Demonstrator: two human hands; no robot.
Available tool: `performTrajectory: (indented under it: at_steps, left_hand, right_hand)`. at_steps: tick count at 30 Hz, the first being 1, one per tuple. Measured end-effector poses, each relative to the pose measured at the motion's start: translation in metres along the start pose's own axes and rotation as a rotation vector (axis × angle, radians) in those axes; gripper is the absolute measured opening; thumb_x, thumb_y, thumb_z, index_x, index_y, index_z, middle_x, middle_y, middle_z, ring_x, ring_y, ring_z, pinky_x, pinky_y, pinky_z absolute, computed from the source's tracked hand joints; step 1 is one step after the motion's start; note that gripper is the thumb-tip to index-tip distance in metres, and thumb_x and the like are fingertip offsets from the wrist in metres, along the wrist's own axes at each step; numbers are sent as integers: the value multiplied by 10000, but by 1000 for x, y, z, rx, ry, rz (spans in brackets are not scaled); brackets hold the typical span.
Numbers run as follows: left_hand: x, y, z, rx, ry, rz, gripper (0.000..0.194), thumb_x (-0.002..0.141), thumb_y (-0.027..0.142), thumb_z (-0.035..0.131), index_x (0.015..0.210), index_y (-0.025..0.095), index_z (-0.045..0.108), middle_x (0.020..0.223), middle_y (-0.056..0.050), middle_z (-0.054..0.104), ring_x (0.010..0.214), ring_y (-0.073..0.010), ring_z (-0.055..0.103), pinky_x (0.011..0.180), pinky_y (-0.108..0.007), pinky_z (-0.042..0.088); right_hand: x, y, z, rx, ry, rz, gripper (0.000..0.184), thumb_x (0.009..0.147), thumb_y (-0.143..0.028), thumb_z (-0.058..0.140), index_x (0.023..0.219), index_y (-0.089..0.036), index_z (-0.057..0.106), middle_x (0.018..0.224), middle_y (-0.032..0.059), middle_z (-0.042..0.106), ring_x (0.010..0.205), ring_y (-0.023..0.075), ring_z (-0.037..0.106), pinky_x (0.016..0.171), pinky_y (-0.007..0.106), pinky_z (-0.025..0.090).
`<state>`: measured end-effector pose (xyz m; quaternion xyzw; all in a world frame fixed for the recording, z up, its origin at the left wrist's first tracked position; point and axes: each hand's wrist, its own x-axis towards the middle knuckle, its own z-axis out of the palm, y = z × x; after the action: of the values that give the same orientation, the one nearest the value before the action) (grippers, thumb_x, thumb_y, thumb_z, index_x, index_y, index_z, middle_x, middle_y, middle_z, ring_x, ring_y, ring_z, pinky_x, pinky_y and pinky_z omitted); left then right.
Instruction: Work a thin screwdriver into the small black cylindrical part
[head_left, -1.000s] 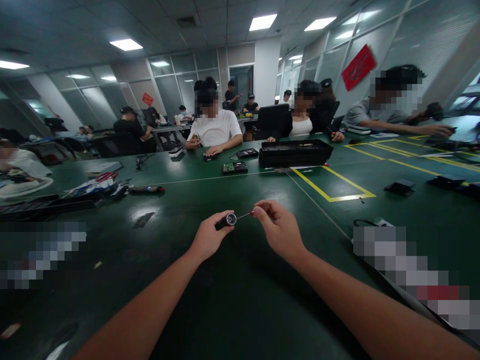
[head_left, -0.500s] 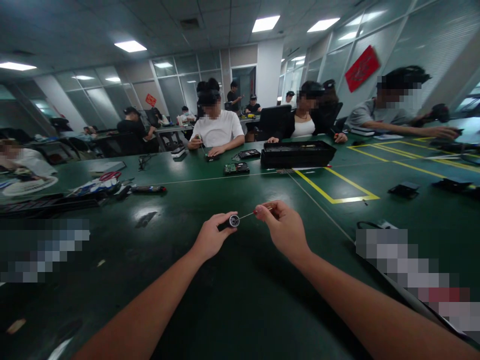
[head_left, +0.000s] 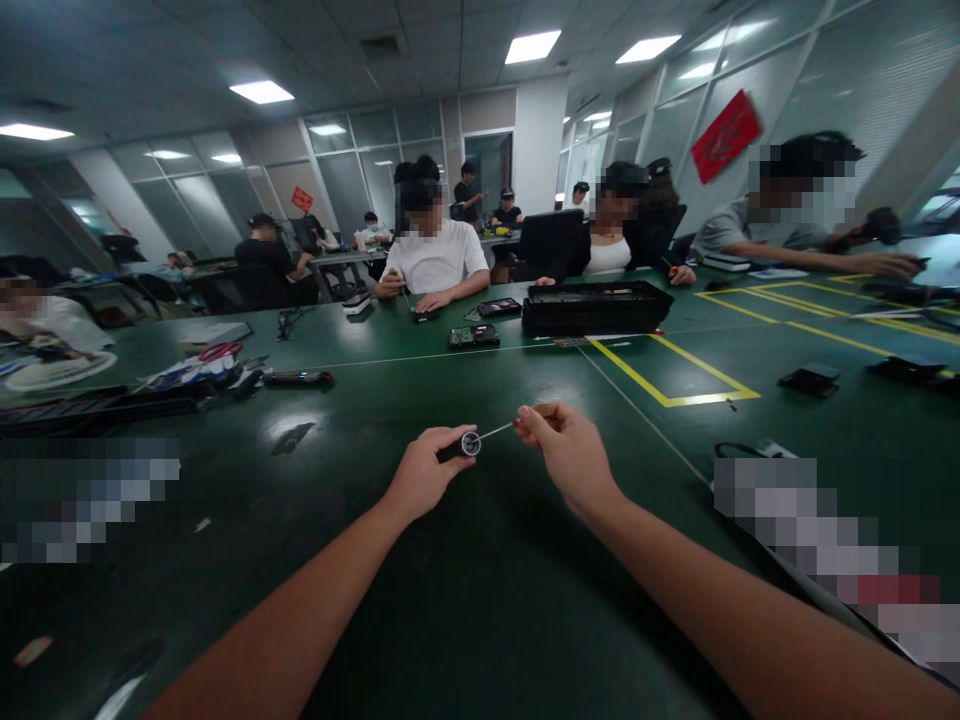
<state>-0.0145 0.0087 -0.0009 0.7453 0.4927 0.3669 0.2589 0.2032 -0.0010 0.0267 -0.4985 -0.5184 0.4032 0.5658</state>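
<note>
My left hand (head_left: 420,480) is closed round a short black cylinder (head_left: 471,444), thumb and forefinger on its sides. The cylinder's silver-rimmed open end faces me, and small parts inside it are too fine to make out. In the fingers of my right hand (head_left: 576,458) is a thin screwdriver (head_left: 496,431), its slim metal shaft pointing left. The shaft's far end meets the cylinder's rim; whether it goes inside I cannot tell. Most of the handle is hidden by my fingers. Both hands are raised over the green table (head_left: 465,600).
Across the table stands a long black bin (head_left: 596,308), with a green circuit board (head_left: 474,336) left of it. A dark pen-like tool (head_left: 298,378) and red-handled scissors (head_left: 221,351) lie at the left. Small black parts (head_left: 810,379) sit at the right. A person in white (head_left: 442,255) works opposite.
My right fingers have shifted slightly to the right along the screwdriver, and less of its reddish part shows. My left hand and the cylinder are nearly where they were.
</note>
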Motion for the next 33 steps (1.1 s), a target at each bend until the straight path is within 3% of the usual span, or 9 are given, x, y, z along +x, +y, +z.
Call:
performTrajectory:
  at_steps: [5,10,12,16,20,23,25,29,33]
  left_hand:
    - [1,0,0,44,33,12,457,824,162,727,1249,322,675,1241,-30,681,1193,-238,583,1102,-439,398]
    - [1,-3,0,103,54,35,452,815,162,744,1235,320,684,1216,-34,694,1170,-244,591,1082,-447,412]
    - [1,-4,-1,112,57,36,451,821,158,738,1238,320,681,1220,-34,694,1169,-243,591,1074,-448,416]
    - [1,-5,-1,128,54,43,444,824,159,735,1236,318,682,1214,-30,698,1167,-242,592,1068,-445,420]
    - [0,-3,-2,148,48,49,428,835,185,730,1239,316,680,1229,-33,694,1174,-250,588,1067,-456,418]
    - [0,0,-2,164,47,46,424,835,184,728,1236,315,680,1232,-30,694,1175,-253,586,1062,-463,418]
    - [0,2,-3,173,41,44,419,835,179,725,1230,313,682,1221,-31,698,1169,-255,589,1052,-463,421]
    - [-1,5,-3,185,33,58,412,833,169,727,1219,309,686,1200,-30,707,1150,-250,600,1031,-454,424]
    - [0,4,-3,192,27,60,414,832,172,734,1220,307,684,1207,-24,706,1146,-247,599,1026,-453,418]
  right_hand:
    - [-10,-14,-2,-280,-92,-152,306,874,-497,630,855,-193,646,600,-14,605,532,158,555,524,298,417]
    - [-12,-10,-1,-286,-160,-256,187,906,-340,559,1019,-208,629,821,20,694,712,179,649,649,314,477]
    - [-11,-9,-1,-333,-181,-256,195,935,-352,516,993,-215,642,787,10,687,696,176,645,631,304,460]
    - [-8,-9,-1,-439,-180,-211,397,996,-488,402,910,-223,685,618,-9,623,559,175,592,548,302,394]
    - [-6,-7,-1,-460,-153,-224,311,982,-391,419,1087,-222,658,828,27,715,621,185,613,576,313,412]
    - [-7,-7,-1,-448,-176,-226,301,955,-304,428,1170,-220,622,854,28,714,669,190,630,604,314,433]
    - [-6,-9,-2,-463,-188,-244,283,969,-340,425,1089,-224,653,815,24,702,690,194,639,614,313,433]
    - [-3,-11,-3,-544,-196,-276,416,1002,-447,379,829,-229,689,737,26,692,686,204,644,625,322,414]
    - [-4,-12,-3,-524,-217,-243,307,983,-375,416,1102,-226,656,839,35,718,663,199,628,606,325,418]
